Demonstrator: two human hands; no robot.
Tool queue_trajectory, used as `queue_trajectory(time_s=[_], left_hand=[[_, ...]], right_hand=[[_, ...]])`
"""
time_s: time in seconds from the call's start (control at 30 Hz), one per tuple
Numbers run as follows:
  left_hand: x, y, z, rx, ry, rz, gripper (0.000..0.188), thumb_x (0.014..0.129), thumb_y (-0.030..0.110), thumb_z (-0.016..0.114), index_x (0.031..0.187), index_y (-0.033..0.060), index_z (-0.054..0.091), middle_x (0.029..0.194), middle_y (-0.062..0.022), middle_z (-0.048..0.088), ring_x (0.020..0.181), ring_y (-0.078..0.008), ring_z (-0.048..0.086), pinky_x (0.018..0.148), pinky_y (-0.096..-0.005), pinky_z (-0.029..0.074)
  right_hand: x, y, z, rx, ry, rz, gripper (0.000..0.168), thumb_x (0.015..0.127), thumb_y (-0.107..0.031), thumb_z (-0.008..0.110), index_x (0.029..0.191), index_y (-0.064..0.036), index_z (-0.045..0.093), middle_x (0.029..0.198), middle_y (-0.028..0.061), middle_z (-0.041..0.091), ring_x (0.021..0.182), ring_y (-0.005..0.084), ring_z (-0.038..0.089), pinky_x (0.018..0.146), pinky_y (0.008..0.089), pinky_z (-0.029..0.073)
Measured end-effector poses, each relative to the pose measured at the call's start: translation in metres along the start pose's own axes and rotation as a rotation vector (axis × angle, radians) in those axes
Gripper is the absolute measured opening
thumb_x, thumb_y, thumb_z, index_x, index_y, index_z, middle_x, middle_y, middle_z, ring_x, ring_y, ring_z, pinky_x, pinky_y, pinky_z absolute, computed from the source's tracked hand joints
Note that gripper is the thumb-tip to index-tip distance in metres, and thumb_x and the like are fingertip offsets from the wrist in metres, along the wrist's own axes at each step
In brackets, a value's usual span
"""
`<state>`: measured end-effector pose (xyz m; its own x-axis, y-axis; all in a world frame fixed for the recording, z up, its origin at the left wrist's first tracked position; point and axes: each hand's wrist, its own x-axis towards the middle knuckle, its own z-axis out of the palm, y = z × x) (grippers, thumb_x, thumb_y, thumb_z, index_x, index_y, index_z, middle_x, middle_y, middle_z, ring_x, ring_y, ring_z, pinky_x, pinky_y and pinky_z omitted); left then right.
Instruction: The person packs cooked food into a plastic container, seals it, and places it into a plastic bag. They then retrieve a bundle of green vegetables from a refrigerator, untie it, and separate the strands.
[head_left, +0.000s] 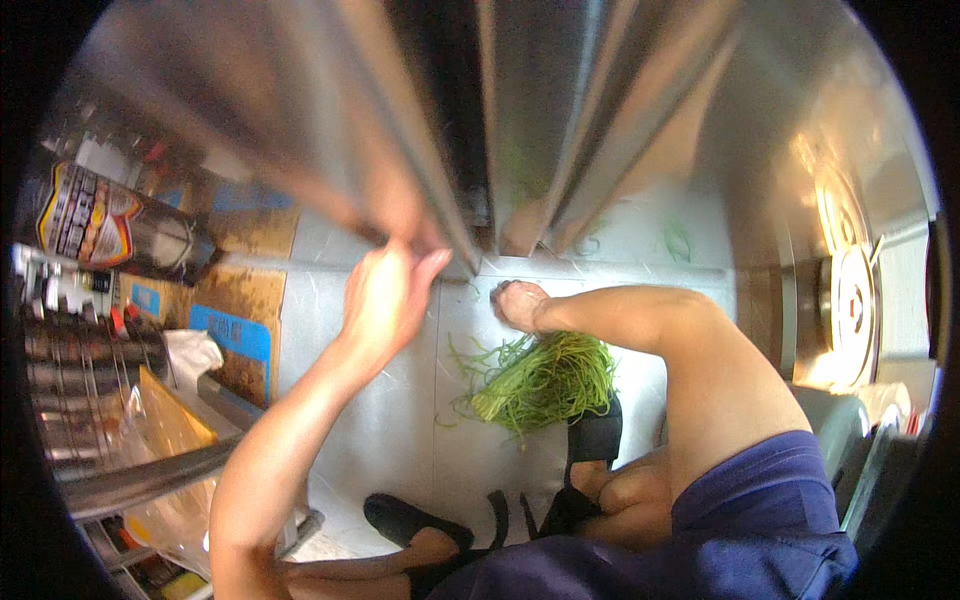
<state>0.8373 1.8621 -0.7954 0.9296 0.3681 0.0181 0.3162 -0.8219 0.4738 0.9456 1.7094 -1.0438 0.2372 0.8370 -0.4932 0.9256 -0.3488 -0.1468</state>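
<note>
My left hand (386, 296) is raised against the front of a stainless steel cabinet door (352, 97), thumb sticking out toward the door's edge; its fingertips are hidden. Lower down, my right hand (521, 306) is near the floor by the foot of the cabinet, fingers curled. Something dark shows at those fingertips, too blurred to name. A bunch of long, thin green vegetable stalks (551, 379) lies on the grey tiled floor (367, 442), just below my right wrist and partly over a black shoe (595, 431).
Stained cardboard boxes (240, 319) with blue labels stand at the left, near a dark bottle (112, 217) bearing writing. A metal rack (150, 480) carries clear plastic bags (176, 442). Another steel door (645, 112) rises at the right. My other black shoe (412, 521) rests on the floor.
</note>
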Motion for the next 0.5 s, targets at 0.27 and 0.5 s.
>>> queue_trajectory(time_s=[0.27, 0.5], left_hand=[[0.029, 0.0, 0.001, 0.123, 0.112, 0.013, 0.047, 0.091, 0.041, 0.064, 0.081, -0.0052, 0.062, 0.074, -0.027, 0.065, 0.075, -0.0449, 0.065, 0.067, -0.0519, 0.051], [-0.1, -0.041, 0.122, -0.144, -0.254, -0.019, 0.102, 0.068, 0.058, 0.081, 0.143, 0.0045, 0.037, 0.135, -0.0317, 0.044, 0.128, -0.0434, 0.042, 0.105, -0.0538, 0.036]], right_hand=[[0.068, -0.023, -0.007, 0.387, 0.299, 0.199, 0.03, 0.085, -0.017, 0.062, 0.107, 0.003, 0.06, 0.114, 0.0247, 0.061, 0.103, 0.0364, 0.064, 0.086, 0.0431, 0.054], [-0.019, 0.008, 0.008, 0.149, -0.011, -0.377, 0.021, 0.081, -0.01, 0.059, 0.098, 0.002, 0.062, 0.108, 0.0195, 0.06, 0.1, 0.0362, 0.062, 0.086, 0.0427, 0.053]])
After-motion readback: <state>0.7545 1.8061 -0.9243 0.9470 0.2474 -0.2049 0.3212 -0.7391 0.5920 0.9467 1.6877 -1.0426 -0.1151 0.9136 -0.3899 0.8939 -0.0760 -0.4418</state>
